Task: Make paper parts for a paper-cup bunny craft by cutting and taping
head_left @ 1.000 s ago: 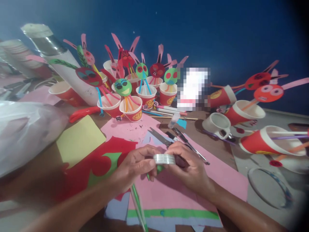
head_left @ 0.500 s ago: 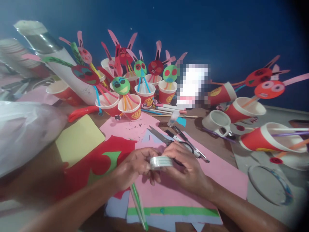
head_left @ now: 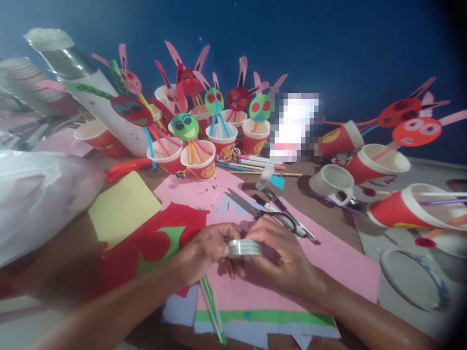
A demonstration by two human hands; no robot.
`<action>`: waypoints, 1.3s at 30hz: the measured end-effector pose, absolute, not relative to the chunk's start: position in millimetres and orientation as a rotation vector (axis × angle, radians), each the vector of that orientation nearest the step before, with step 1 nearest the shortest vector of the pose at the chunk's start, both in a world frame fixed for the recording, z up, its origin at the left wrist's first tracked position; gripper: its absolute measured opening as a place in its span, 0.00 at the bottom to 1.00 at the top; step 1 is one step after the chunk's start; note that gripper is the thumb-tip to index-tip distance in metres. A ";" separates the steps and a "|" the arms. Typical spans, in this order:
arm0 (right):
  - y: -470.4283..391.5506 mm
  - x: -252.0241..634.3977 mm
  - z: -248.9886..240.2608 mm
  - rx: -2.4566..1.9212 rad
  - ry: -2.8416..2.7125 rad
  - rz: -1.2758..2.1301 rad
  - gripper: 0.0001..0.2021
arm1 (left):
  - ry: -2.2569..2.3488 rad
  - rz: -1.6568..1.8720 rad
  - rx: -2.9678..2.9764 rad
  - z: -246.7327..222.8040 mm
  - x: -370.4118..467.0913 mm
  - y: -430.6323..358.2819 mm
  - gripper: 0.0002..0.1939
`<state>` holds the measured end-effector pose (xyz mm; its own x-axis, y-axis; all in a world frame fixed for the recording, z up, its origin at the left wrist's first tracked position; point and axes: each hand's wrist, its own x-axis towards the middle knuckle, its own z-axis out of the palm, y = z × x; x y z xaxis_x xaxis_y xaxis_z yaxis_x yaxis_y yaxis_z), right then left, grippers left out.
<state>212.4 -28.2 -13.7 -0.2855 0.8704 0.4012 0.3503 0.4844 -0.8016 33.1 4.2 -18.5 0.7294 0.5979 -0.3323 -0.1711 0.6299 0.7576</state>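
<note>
A roll of clear tape is held edge-on between my two hands, above a pink paper sheet. My left hand pinches its left side, with the fingers curled under it. On the roll's right side, my right hand grips with thumb and fingers. Black-handled scissors lie open just beyond my right hand, beside a cutter and pens. Below my left hand lies a green pen. Red paper with green pieces is left of the hands.
Red paper cups with straw-and-paper creature figures stand at the back. A white mug and tipped cup are on the right, near a round bangle. A plastic bag and yellow paper lie left.
The view has shifted slightly, so the things appear a little displaced. Both hands keep hold of the tape roll, which looks slightly turned.
</note>
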 end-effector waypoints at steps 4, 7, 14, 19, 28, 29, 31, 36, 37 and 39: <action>-27.0 212.1 -15.0 -1.007 -1.770 0.822 0.04 | 0.575 0.490 0.766 -20.6 32.1 3.9 0.09; -26.7 212.4 -15.9 -1.020 -1.645 0.950 0.02 | 0.561 0.503 0.771 -20.2 31.9 4.2 0.10; -25.4 215.8 -22.4 -1.050 -1.512 1.130 0.04 | 0.634 0.509 0.837 -13.4 33.3 5.1 0.16; -25.3 213.3 -20.8 -1.046 -1.564 1.119 0.03 | 0.595 0.517 0.779 -16.1 33.6 3.8 0.12; -28.6 209.5 -20.8 -1.095 -1.633 1.115 0.04 | 0.694 0.460 0.662 -16.3 36.9 4.0 0.07; -28.5 209.3 -21.2 -1.114 -1.619 1.127 0.05 | 0.700 0.459 0.660 -15.9 37.1 4.3 0.07; -28.3 209.1 -21.2 -1.148 -1.602 1.148 0.05 | 0.708 0.454 0.658 -14.9 37.2 4.6 0.07; -29.9 209.2 -19.0 -1.139 -1.608 1.140 0.07 | 0.716 0.448 0.663 -12.4 36.7 3.4 0.07; -30.3 209.1 -18.6 -1.137 -1.613 1.137 0.07 | 0.717 0.446 0.664 -12.4 36.6 3.0 0.07; -30.7 208.6 -18.1 -1.142 -1.629 1.136 0.06 | 0.723 0.444 0.665 -13.3 36.1 2.3 0.08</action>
<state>208.6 -30.7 -18.1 -0.2468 0.9610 0.1246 0.2151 0.1797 -0.9599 36.1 2.3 -13.3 0.6740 0.5805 -0.4570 -0.1449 0.7104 0.6887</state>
